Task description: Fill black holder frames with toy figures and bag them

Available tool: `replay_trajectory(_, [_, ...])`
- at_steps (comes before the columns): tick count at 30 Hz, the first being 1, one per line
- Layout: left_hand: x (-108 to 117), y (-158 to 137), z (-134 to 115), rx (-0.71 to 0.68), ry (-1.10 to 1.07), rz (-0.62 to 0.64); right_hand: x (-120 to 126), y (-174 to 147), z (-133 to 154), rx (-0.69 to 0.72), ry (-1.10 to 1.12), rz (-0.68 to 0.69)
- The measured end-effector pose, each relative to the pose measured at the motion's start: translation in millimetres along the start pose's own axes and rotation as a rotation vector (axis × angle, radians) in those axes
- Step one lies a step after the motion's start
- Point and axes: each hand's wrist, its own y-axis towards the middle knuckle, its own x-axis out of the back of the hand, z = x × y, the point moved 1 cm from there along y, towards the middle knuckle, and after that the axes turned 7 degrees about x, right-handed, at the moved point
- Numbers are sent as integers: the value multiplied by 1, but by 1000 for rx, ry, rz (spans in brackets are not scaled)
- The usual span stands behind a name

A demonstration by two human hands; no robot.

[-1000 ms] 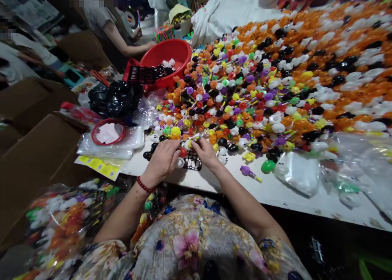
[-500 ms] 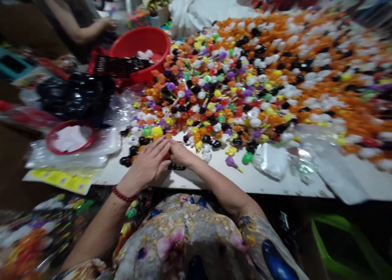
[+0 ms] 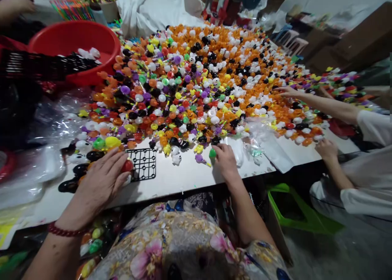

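Note:
My left hand lies with fingers stretched out over the left part of a black plastic grid tray. By its fingertips is a shiny red toy piece, and black toy pieces lie along its left side. What is under the palm is hidden. My right hand is at the table's front, thumb and fingers pinched on a small green plastic toy. Just left of it lies a purple toy on a yellow stick. A white toy with black markings lies nearer the tray.
A large heap of colourful plastic toys covers the table behind my hands. Clear plastic bags lie at right, a red basin stands back left. At right a co-worker's hand reaches into the heap. A green-rimmed bin stands below.
My hands were together over the tray and are now apart. My right hand has moved right to the green toy, uncovering the tray's right part. The view has turned right, showing a co-worker.

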Motion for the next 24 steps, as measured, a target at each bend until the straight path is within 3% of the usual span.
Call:
replay_trajectory(3, [0,-1,1,-9,-25,-19,5,0,-18,-66,-163,98])
replay_trajectory(7, [0,-2,0,21,-24,7,-5,12,-2,-27,-209,165])
replay_trajectory(11, [2,-2,-1,59,-5,70,-22,12,18,58,-69,176])
replay_trajectory(14, [3,-3,-1,58,-1,85,-30,2,21,82,117,70])
replay_trajectory(18, [1,-4,0,56,-31,71,-30,-2,19,-135,358,-68])
replay_trajectory(21, [0,-4,0,67,-53,72,-31,9,23,-363,461,-15])
replay_trajectory(24, [0,-4,-1,72,-32,70,-39,26,25,-486,601,-12])
